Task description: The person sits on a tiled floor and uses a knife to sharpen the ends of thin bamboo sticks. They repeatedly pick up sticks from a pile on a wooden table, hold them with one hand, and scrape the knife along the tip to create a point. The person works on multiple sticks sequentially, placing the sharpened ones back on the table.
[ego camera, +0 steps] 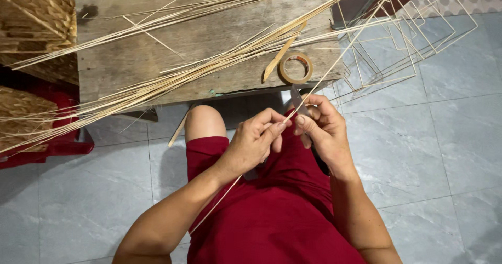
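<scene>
Seen from the head camera, a seated person in red shorts works over the lap. The left hand [253,141] pinches a thin bamboo strip [334,68] that runs diagonally past the knees. The right hand [324,130] grips a knife [297,101], blade against the strip. A tape roll [296,68] lies on the wooden bench [130,60] among loose strips.

The person wears dark red clothing: a plain top filling the lower middle of the view, from about 6 o'clock upward, and matching red shorts whose hemmed edge ends just above one bare knee at about 11 o'clock of the lap. Both forearms are bare, without sleeves. The left hand [254,141] and the right hand [325,130] show no gloves.
</scene>
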